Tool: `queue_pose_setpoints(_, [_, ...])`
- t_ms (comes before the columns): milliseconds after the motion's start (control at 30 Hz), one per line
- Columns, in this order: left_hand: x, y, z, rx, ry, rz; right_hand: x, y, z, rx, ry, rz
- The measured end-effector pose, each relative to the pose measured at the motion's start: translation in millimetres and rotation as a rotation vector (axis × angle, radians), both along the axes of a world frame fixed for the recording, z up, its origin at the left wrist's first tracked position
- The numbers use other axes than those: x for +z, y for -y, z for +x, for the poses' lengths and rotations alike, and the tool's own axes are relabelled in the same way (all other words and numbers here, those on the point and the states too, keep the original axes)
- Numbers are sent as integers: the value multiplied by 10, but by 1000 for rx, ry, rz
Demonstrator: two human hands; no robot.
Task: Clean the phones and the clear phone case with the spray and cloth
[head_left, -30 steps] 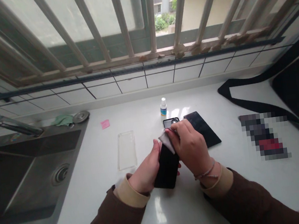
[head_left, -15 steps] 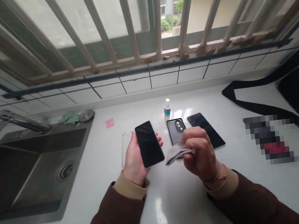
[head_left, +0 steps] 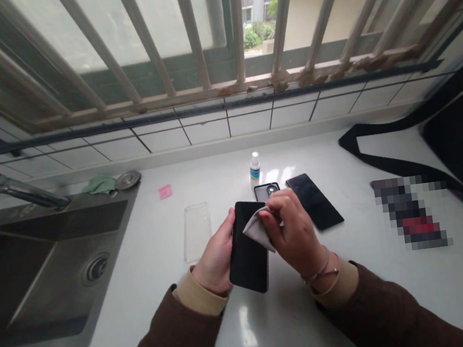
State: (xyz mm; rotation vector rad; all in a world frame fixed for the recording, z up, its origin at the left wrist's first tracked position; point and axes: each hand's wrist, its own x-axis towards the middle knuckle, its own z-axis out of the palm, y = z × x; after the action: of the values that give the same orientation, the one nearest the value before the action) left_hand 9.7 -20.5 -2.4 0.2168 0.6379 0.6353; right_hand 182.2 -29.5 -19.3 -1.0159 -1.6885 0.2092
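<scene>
My left hand [head_left: 216, 254] grips a black phone [head_left: 247, 250] from its left side, holding it above the white counter [head_left: 145, 296]. A grey cloth [head_left: 257, 229] is pinched in my right hand [head_left: 291, 231] and pressed on the phone's upper right part. Just behind my right hand lies a black phone case [head_left: 265, 191], partly hidden. A second black phone [head_left: 314, 200] lies flat to its right. A clear phone case [head_left: 195, 231] lies on the counter left of my hands. A small white spray bottle [head_left: 254, 168] stands behind the cases.
A steel sink [head_left: 36, 270] with a tap [head_left: 14, 191] fills the left. A pink note [head_left: 165, 191], a green rag [head_left: 100, 185] and a metal drain lid [head_left: 127, 179] lie near it. A black bag with strap [head_left: 459, 140] sits at the right, next to a blurred-out object [head_left: 413, 210].
My left hand had lifted the phone away to the left, face up. It has now come back to the middle and my right hand with the cloth is on it again.
</scene>
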Motion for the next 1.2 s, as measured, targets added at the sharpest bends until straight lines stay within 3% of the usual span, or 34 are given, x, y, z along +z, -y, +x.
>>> queue_pose_setpoints(133, [28,10,-8,-85,5,4,-6,-25,2,-26,-120,-90])
queue_pose_setpoints(267, [-23,15,19,-114,38,-4,-22,-66,-13,-34,-341,-316])
queue_pose_setpoints(433, [-109,28,30,-187,82,15,-57,-123,-12,69,-596,-581])
queue_pose_setpoints(600, [-123,58,49,-239,126,52,-92,-155,-17,57,-692,-680])
queue_pose_setpoints(700, [-145,88,67,-179,37,111,-95,-161,-3,19,-718,-733])
queue_pose_setpoints(800, [-171,100,51,-32,-236,347,-69,-133,35,-138,-730,-576])
queue_pose_setpoints(900, [-172,69,-6,137,-637,766,-2,-28,64,-193,-618,-223])
queue_pose_setpoints(1000, [-155,18,-59,266,-1060,1177,77,133,49,46,-490,45])
queue_pose_setpoints(1100, [-159,-12,-67,293,-1335,1549,129,239,9,344,-376,126])
queue_pose_setpoints(1200, [-199,-12,-47,237,-1374,1772,156,230,-18,340,-196,134])
